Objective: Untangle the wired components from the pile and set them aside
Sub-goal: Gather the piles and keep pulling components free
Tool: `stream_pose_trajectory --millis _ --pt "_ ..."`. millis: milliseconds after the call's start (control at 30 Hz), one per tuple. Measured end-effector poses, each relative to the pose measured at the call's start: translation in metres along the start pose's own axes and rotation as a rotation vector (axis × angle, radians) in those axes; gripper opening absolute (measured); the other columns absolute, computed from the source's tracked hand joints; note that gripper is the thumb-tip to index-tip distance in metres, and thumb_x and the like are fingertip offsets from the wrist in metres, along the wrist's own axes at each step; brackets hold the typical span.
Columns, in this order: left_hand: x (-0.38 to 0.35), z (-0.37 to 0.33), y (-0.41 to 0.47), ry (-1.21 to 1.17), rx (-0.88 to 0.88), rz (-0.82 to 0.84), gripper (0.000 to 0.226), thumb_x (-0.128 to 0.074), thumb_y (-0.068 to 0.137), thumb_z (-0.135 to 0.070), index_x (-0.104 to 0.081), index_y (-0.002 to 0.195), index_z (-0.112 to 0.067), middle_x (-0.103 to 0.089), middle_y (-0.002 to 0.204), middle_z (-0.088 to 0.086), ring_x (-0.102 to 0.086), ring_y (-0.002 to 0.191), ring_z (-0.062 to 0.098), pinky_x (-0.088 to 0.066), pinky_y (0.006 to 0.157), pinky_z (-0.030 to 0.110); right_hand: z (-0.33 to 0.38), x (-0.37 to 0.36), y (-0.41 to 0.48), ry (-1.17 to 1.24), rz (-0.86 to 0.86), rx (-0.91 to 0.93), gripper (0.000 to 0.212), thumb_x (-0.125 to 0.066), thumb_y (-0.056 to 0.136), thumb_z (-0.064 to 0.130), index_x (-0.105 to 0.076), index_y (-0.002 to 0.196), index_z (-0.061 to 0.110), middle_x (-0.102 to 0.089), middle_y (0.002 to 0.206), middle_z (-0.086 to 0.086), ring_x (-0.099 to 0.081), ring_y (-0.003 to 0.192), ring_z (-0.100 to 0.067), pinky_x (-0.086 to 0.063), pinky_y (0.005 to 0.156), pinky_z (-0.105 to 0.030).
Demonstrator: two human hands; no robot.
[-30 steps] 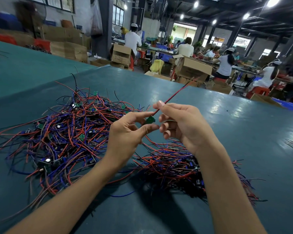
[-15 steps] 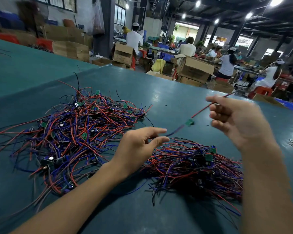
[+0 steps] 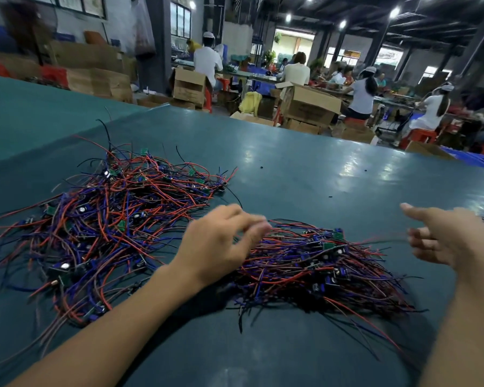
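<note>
A big tangled pile (image 3: 104, 227) of red, blue and black wires with small green boards and black parts lies on the left of the teal table (image 3: 305, 169). A smaller, more orderly pile (image 3: 322, 269) of the same wired components lies to its right. My left hand (image 3: 224, 241) hovers blurred between the two piles, fingers loosely curled and holding nothing. My right hand (image 3: 453, 238) is beyond the small pile's right end, thumb stretched away from the curled fingers. A faint blurred wire (image 3: 380, 243) runs from that pile to those fingers; whether they hold it is unclear.
Bare teal tabletop stretches behind and to the right of both piles, with a few tiny black specks (image 3: 330, 196) on it. Past the far edge stand cardboard boxes (image 3: 308, 104) and seated workers (image 3: 361, 93). A second teal table (image 3: 34, 115) lies at the left.
My right hand swung out to the right and down, carrying the freed red wire with its green board toward the small pile. My left hand let go and dropped between the piles.
</note>
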State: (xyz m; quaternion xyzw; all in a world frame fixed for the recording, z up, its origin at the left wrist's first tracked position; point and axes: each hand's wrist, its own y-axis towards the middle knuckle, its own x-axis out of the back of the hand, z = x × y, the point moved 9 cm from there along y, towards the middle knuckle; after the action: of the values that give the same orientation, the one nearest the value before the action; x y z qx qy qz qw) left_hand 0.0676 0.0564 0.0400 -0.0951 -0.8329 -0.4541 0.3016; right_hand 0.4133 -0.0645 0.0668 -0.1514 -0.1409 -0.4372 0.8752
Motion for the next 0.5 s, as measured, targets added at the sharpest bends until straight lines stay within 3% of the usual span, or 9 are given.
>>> stream_pose_trajectory --millis 67,100,200,267,400,500 --pt "0.023 0.020 0.009 0.184 0.098 -0.108 0.027 -0.052 0.101 -0.039 -0.074 0.111 -0.027 -0.067 0.098 -0.005 -0.062 0.094 0.019 -0.054 0.066 0.037 0.008 0.002 -0.001 0.064 -0.013 0.054 0.032 -0.072 0.094 0.032 -0.054 0.103 0.007 -0.058 0.068 -0.010 -0.058 0.046 -0.019 -0.047 0.033 -0.026" --pt "0.028 0.034 0.012 0.306 0.164 -0.080 0.026 -0.054 0.100 -0.032 -0.071 0.117 -0.024 -0.067 0.105 -0.001 -0.060 0.099 0.023 -0.054 0.069 0.037 0.015 -0.001 -0.003 0.091 0.008 0.085 0.030 -0.072 0.093 0.033 -0.058 0.098 0.008 -0.058 0.067 -0.009 -0.059 0.042 -0.017 -0.048 0.034 -0.026" --pt "0.025 0.091 0.002 0.673 0.493 0.268 0.044 -0.053 0.097 -0.025 -0.052 0.138 -0.012 -0.055 0.130 0.012 -0.048 0.118 0.034 -0.046 0.091 0.044 0.041 -0.021 -0.014 0.138 0.110 0.167 0.029 -0.075 0.090 0.037 -0.065 0.098 0.011 -0.060 0.059 -0.005 -0.059 0.040 -0.015 -0.050 0.037 -0.028" --pt "0.025 0.114 -0.017 0.820 0.687 0.450 0.052 -0.051 0.095 -0.025 -0.042 0.141 -0.003 -0.046 0.137 0.018 -0.041 0.125 0.038 -0.041 0.099 0.047 0.056 -0.037 -0.023 0.155 0.166 0.208 0.028 -0.074 0.091 0.037 -0.068 0.102 0.011 -0.060 0.052 -0.002 -0.059 0.041 -0.016 -0.050 0.038 -0.029" --pt "0.017 0.121 -0.024 0.880 0.707 0.542 0.041 -0.053 0.097 -0.023 -0.050 0.133 -0.003 -0.043 0.137 0.018 -0.041 0.126 0.039 -0.038 0.101 0.048 0.071 -0.064 -0.036 0.146 0.252 0.262 0.027 -0.071 0.094 0.034 -0.070 0.105 0.009 -0.060 0.050 -0.001 -0.059 0.042 -0.018 -0.049 0.038 -0.028" --pt "0.021 0.125 -0.018 0.832 0.702 0.524 0.030 -0.056 0.097 -0.019 -0.053 0.125 -0.008 -0.048 0.130 0.016 -0.050 0.120 0.037 -0.036 0.100 0.049 0.075 -0.080 -0.042 0.092 0.300 0.304 0.028 -0.069 0.096 0.032 -0.070 0.107 0.007 -0.061 0.057 -0.005 -0.059 0.047 -0.020 -0.048 0.040 -0.028"
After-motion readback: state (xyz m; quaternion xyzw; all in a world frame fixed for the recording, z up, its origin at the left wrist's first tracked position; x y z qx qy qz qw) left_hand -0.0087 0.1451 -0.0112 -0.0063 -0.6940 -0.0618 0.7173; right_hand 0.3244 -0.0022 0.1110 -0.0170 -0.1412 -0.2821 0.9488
